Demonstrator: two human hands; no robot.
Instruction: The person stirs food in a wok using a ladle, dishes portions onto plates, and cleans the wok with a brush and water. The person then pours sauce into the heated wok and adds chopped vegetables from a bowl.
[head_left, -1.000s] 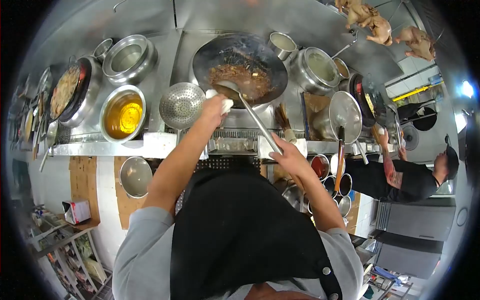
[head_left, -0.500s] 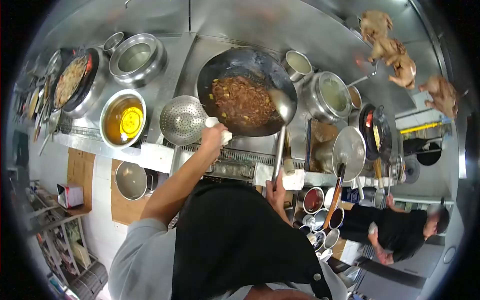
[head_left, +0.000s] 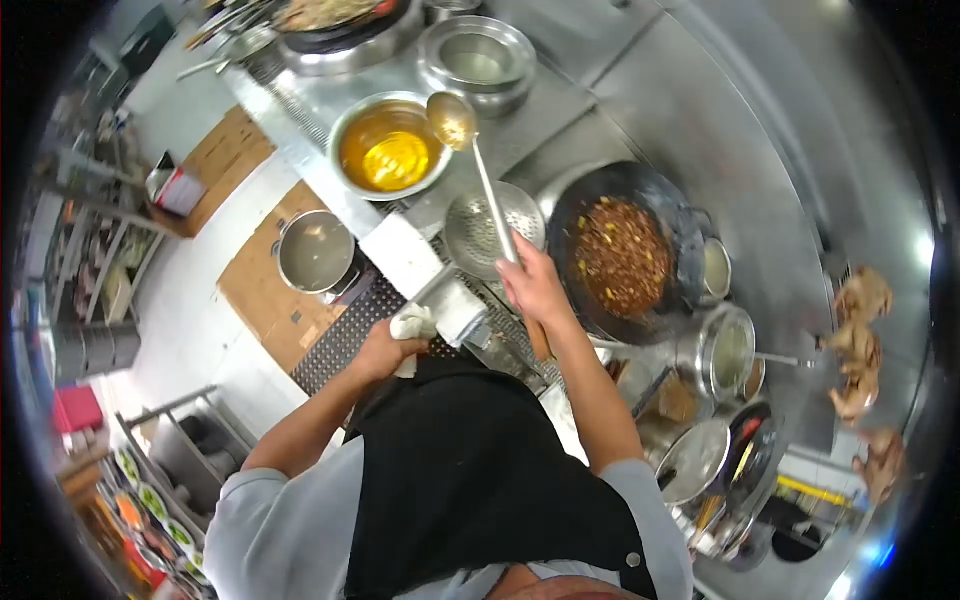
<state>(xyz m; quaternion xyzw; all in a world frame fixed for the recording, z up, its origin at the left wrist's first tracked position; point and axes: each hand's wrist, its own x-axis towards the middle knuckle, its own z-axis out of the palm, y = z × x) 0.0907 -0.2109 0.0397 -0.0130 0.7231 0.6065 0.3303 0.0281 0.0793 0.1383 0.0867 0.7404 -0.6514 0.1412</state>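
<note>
My right hand (head_left: 534, 285) is closed round the handle of a long metal ladle (head_left: 488, 185), whose bowl is over the right rim of the basin of yellow oil (head_left: 350, 170). Beneath the ladle's handle lies a perforated strainer (head_left: 470, 235). My left hand (head_left: 383, 352) grips a folded white cloth (head_left: 413, 325) near the counter's front edge, away from the wok. The dark wok (head_left: 672, 205) rests on the stove, holding browned chopped food (head_left: 622, 255) with yellow bits.
A lidded-looking steel pot (head_left: 478, 60) stands behind the oil basin. More pots (head_left: 730, 350) and a mesh strainer (head_left: 695, 462) are at right. On the floor side, a pot (head_left: 316, 252) sits over cardboard (head_left: 250, 285). Whole birds (head_left: 860, 345) hang at far right.
The view has turned left. My right hand has carried the ladle out of the wok and over to the oil basin. My left hand, with the cloth, has moved away from the wok's rim.
</note>
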